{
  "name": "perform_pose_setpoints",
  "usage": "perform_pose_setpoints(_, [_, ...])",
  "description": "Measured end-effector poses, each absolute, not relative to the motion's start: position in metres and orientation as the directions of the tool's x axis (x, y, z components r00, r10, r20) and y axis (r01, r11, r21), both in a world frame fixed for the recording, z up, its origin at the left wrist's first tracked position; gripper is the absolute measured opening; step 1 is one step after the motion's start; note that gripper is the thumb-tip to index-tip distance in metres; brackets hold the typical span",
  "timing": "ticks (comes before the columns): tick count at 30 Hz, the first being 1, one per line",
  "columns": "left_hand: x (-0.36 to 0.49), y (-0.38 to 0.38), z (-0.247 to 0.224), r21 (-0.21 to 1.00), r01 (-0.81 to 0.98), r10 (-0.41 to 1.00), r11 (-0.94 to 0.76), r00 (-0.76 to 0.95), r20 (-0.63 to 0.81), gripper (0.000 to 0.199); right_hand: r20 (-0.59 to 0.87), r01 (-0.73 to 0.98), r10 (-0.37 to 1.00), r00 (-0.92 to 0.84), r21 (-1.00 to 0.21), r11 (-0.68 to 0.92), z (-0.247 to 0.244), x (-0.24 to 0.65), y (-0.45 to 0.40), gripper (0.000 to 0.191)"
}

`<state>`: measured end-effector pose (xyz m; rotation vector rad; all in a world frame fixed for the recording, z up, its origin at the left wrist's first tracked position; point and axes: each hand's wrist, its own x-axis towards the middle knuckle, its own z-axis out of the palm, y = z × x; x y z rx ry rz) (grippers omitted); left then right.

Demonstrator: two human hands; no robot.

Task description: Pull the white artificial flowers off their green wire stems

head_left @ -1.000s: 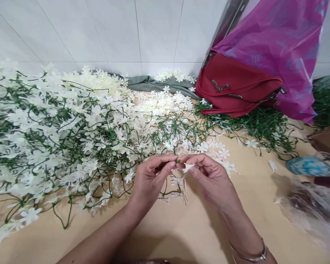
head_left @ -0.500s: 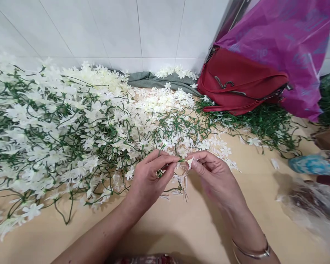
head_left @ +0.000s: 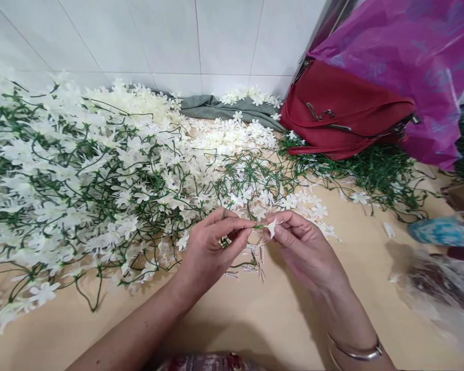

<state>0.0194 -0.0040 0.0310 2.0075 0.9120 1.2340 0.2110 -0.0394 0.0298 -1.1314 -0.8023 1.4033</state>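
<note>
My left hand [head_left: 220, 239] pinches a green artificial flower stem [head_left: 259, 226] between thumb and forefinger. Facing it, my right hand [head_left: 303, 245] has thumb and forefinger closed on a white artificial flower [head_left: 272, 228], whose petals face the right hand and whose base is near the stem's tip. Whether flower and stem are fully joined I cannot tell. Beneath both hands lie thin white stamens [head_left: 260, 257] and a loose green stem. A large heap of white flowers on green stems [head_left: 112, 175] rises beside my left hand.
Loose white blossoms [head_left: 232, 135] and green stems [head_left: 258, 170] lie beyond my hands. A red bag [head_left: 343, 113] and a purple plastic bag [head_left: 413, 62] stand at the back right. A blue-white object [head_left: 440, 231] and a clear plastic bag [head_left: 444, 288] lie at right, a tiled wall [head_left: 227, 41] behind.
Both hands keep their pinches. The flower and right hand have shifted slightly to the right, and a little more green stem shows between the hands. The camera view has shifted slightly.
</note>
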Motion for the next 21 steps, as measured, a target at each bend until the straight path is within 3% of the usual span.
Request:
perform_pose_setpoints(8, [0.019, -0.005, 0.028, 0.774, 0.206, 0.786, -0.599, 0.339, 0.518, 0.018, -0.223, -0.307, 0.975, 0.021, -0.929, -0.206, 0.029, 0.211, -0.039, 0.028])
perform_pose_setpoints(21, [0.020, -0.011, 0.012, 0.849, 0.238, 0.853, -0.472, 0.366, 0.372, 0.008, -0.189, -0.085, 0.981, 0.042, -0.979, -0.185, 0.020, 0.206, -0.038, 0.027])
